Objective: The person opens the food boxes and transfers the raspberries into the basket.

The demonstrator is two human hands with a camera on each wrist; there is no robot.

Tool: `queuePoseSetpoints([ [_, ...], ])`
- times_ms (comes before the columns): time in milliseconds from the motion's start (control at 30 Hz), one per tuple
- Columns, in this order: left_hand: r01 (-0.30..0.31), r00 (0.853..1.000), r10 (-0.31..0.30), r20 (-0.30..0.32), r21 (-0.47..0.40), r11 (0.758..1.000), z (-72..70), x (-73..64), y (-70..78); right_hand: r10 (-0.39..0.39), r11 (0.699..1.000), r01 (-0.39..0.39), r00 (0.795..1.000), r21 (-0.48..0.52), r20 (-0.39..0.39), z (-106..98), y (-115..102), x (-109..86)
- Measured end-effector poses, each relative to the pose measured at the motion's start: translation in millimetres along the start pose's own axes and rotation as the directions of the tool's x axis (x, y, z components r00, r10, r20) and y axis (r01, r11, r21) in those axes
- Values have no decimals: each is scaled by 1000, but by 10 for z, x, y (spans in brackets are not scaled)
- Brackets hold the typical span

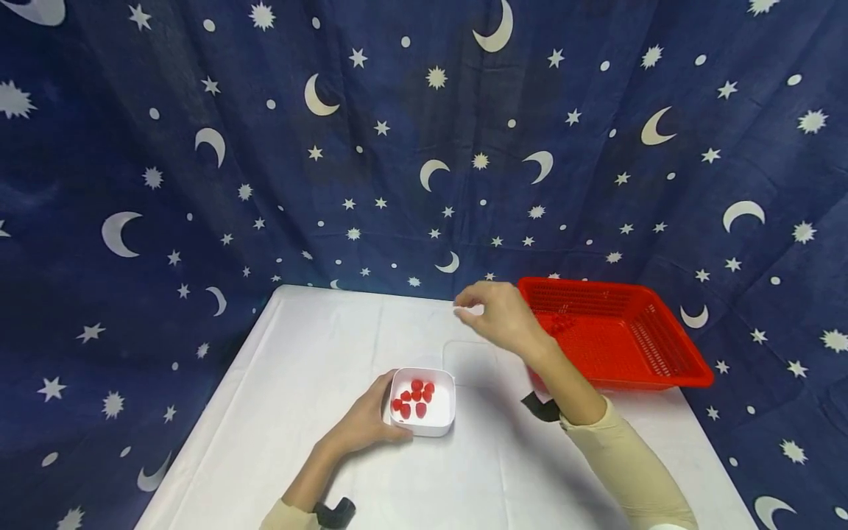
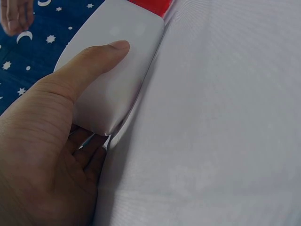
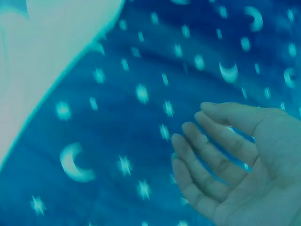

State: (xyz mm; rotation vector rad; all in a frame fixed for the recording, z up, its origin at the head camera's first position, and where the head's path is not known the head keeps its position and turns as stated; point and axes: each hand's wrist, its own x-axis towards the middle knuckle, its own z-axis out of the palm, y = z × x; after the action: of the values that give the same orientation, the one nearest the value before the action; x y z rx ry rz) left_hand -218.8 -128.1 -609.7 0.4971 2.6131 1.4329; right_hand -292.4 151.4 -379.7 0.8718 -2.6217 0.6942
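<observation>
A white square bowl (image 1: 445, 401) stands on the table with several small red berries, which look like raspberries (image 1: 420, 410), inside. My left hand (image 1: 364, 419) grips it at its left side. In the left wrist view the thumb (image 2: 106, 56) lies along the bowl's outer wall, the other fingers partly hidden behind it. My right hand (image 1: 500, 313) is raised over the back of the table, left of a red plastic basket (image 1: 629, 331). Its fingers (image 3: 202, 165) are loosely bent, and nothing shows between them in the right wrist view.
Inside the basket, toward its left side, lie more small red pieces (image 1: 559, 324), hard to make out. A clear square outline, perhaps a transparent lid (image 1: 470, 363), lies behind the bowl. The white-covered table (image 1: 318, 331) meets a dark blue curtain (image 1: 397, 162) at its back edge.
</observation>
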Motion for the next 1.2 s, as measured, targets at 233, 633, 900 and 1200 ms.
queuePoseSetpoints([
  [233, -3, 1000, 3, 5, -10, 1000, 1, 8, -13, -131, 991, 135, 958, -1, 255, 683, -254, -223],
  [633, -42, 999, 42, 18, -24, 999, -10, -2, -34, -338, 934, 354, 847, 38, 410, 1526, -267, -472],
  [900, -52, 998, 53, 31, -32, 998, -22, -1, -52, -402, 884, 464, 821, -64, 405, 1775, -154, -513],
  [1200, -44, 999, 45, 27, -23, 999, -21, 1, -40, -449, 857, 514, 784, -43, 429, 1792, -103, -514],
])
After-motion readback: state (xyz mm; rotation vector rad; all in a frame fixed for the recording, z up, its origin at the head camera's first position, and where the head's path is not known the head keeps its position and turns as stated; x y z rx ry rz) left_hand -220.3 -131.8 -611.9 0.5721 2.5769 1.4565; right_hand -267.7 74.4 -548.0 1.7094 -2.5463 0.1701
